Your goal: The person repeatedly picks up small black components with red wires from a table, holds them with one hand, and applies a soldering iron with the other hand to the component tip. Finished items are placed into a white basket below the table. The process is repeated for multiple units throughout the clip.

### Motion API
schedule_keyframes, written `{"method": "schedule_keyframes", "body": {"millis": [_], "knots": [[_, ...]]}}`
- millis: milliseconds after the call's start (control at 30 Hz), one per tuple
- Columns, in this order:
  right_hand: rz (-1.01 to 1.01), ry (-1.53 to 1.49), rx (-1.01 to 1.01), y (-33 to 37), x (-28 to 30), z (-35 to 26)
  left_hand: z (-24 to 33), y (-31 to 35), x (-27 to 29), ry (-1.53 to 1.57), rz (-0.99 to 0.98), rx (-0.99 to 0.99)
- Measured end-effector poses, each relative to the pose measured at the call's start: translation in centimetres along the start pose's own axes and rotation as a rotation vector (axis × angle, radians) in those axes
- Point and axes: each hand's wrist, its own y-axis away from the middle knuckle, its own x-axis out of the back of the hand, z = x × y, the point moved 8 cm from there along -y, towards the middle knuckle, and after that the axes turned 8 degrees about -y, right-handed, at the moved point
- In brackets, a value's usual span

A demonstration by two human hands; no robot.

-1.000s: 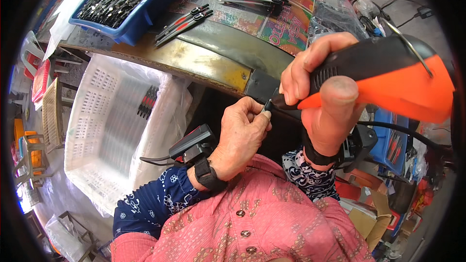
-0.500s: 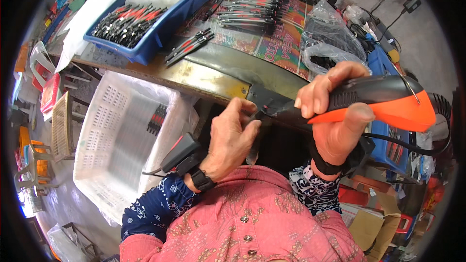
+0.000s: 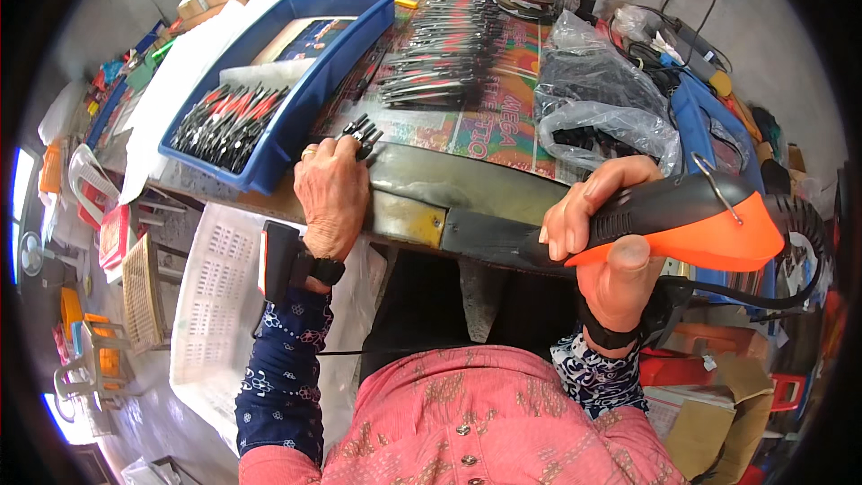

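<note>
My left hand point(image 3: 330, 187) is at the table's front edge, fingers curled over a small bunch of slender black-and-red pen-like pieces point(image 3: 364, 133); their dark ends stick out beyond the fingers. In my right hand point(image 3: 597, 220) is a corded power tool point(image 3: 691, 220), black on top and orange below, with a wire hanging loop. The fingers wrap its front part and the thumb lies beneath. Its nose points left, beside the dark end piece point(image 3: 494, 238) of the metal strip point(image 3: 467, 182); the tip is hard to make out.
A blue tray point(image 3: 278, 166) holding many such pieces stands at left. Rows of them point(image 3: 440, 54) lie on the printed table cover behind. A clear plastic bag point(image 3: 611, 130) with dark parts is at right. Below the table edge stands a white basket point(image 3: 211, 296). A coiled cable point(image 3: 813, 233) hangs right.
My left hand has left the tool's nose and moved left and away from me onto the pieces lying on the table. The right hand still grips the tool, slightly lower. The view has shifted.
</note>
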Motion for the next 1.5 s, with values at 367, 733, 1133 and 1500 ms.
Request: {"method": "schedule_keyframes", "body": {"millis": [367, 733, 1133, 1500], "knots": [[0.030, -0.076, -0.057, -0.3, 1.4, 1.1, 4.4, -5.3, -0.7, 0.250, 0.112, -0.157], [0.072, -0.136, -0.054, -0.4, 2.9, 1.5, 10.5, -9.6, -4.2, 0.282, 0.102, -0.337], [0.067, -0.105, -0.057, -0.3, 3.2, 1.4, 10.6, -9.9, -4.9, 0.138, 0.157, -0.321], [0.033, 0.063, 0.016, 0.5, 1.9, -0.3, 9.4, -5.3, 3.9, 0.567, 0.368, -0.273]]}}
